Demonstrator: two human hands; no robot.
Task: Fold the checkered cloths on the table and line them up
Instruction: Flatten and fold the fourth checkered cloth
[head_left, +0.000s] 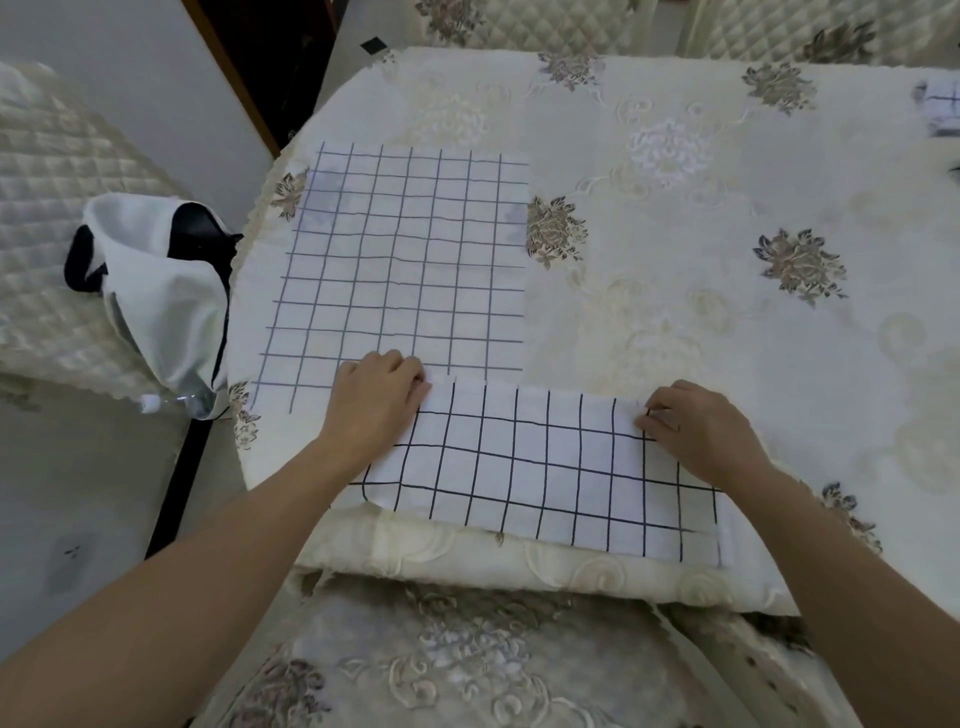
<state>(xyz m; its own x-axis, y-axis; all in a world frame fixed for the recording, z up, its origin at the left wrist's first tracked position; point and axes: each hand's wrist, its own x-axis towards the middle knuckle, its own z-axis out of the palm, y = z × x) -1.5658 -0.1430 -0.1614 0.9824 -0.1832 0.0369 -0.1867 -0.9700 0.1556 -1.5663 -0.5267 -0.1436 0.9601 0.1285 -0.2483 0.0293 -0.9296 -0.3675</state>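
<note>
My left hand (376, 397) held the far left corner of the near cloth (545, 483), fingers curled on it. My right hand (701, 426) pinched its far right corner. This cloth lay at 6 o'clock on the table (727, 291), by the edge close to me. A flat cloth (405, 260) lay spread out at 10 o'clock, touching the near one. 1 more checkered cloth (943, 101) peeked in at 2 o'clock. A white bag (156, 280) sat on a chair (47, 218) at 9 o'clock, off the table.
</note>
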